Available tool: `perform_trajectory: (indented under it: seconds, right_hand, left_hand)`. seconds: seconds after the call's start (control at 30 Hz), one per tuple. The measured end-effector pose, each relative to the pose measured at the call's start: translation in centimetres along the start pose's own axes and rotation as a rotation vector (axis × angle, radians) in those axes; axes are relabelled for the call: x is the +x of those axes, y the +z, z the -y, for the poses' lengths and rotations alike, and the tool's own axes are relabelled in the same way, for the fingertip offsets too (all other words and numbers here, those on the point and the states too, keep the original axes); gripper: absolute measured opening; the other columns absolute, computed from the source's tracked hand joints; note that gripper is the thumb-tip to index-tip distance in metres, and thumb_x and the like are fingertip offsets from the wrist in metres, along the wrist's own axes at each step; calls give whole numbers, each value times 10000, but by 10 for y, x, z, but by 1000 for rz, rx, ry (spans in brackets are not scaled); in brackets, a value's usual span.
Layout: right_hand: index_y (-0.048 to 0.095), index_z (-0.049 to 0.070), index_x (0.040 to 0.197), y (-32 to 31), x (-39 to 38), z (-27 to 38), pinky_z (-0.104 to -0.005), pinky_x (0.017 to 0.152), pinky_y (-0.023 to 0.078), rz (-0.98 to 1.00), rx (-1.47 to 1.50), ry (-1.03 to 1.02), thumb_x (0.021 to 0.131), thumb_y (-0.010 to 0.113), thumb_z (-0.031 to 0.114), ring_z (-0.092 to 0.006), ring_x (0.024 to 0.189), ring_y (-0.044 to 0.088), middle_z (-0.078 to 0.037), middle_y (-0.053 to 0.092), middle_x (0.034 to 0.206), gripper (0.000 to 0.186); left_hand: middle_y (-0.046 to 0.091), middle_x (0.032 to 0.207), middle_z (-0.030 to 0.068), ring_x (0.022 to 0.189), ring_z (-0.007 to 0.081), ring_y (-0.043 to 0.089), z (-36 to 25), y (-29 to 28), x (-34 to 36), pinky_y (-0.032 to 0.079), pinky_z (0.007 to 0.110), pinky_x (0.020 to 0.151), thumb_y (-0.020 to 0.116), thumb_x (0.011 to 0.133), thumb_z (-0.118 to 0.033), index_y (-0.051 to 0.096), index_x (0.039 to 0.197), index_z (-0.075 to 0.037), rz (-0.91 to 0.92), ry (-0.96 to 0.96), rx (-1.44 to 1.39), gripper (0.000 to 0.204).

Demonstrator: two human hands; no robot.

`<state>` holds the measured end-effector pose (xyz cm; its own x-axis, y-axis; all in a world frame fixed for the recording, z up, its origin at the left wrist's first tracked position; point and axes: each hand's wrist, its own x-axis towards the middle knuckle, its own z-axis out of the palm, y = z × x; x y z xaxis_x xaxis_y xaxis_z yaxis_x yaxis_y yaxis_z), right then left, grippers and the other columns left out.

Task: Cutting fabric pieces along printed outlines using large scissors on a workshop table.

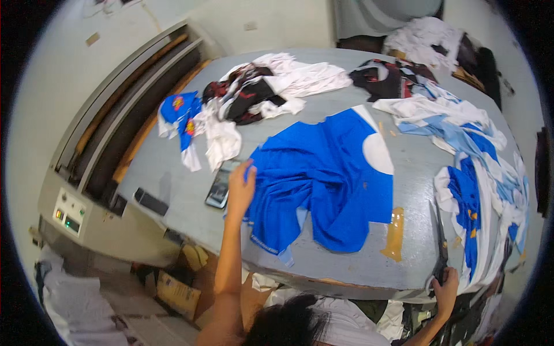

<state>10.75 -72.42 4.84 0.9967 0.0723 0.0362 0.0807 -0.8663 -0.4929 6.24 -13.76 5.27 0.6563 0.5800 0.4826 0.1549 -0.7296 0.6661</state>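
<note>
A large blue fabric piece (pixel 323 173) lies rumpled in the middle of the grey table (pixel 277 130), a white rounded patch at its upper right. My left hand (pixel 240 187) is at its left edge, fingers bent against the cloth and seemingly pinching it. Just beside that hand, partly covered by it, lies a smartphone (pixel 217 193). At the table's near right corner my right hand (pixel 446 288) is closed around the dark handles of a pair of scissors (pixel 442 242). Their long blades point away from me along the table.
Printed black, red and white garment pieces (pixel 254 92) lie at the far side. More white and blue cloth (pixel 467 150) piles along the right edge. A long roller machine (pixel 124 115) borders the left. A small black object (pixel 151 201) and brown tape (pixel 395 235) are on the table.
</note>
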Motion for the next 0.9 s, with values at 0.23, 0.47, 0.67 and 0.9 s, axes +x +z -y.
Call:
perform_trajectory:
  seconds: [0.23,0.47,0.67,0.9]
  right_hand:
    - [497,-18,928,11,4,8,-371,650,418,-98,-7,-111,610,659,19,-323,731,505,-161,498,819,359]
    - [503,-28,927,2,-24,-10,-394,700,435,-124,-151,-41,632,688,52,-355,815,538,-190,527,871,357]
    - [475,-26,985,-11,-34,7,-431,703,436,41,-49,41,667,699,83,-411,852,542,-220,544,902,404]
    - [427,-11,917,-6,-25,12,-421,689,424,62,-88,153,634,644,52,-406,800,517,-211,517,855,362]
  left_hand:
    - [538,1181,186,1151,338,459,-96,142,-9,336,430,989,520,872,-247,542,1130,30,503,528,-50,379]
    - [411,1330,179,1255,303,354,-162,250,-103,254,502,1023,458,872,-351,441,1258,15,464,724,166,532]
    - [392,1352,159,1272,298,335,-180,214,-120,244,488,1032,445,889,-336,421,1295,-49,593,800,44,497]
    - [383,1357,158,1274,305,325,-179,214,-119,234,481,1035,443,892,-334,424,1290,-55,622,790,1,486]
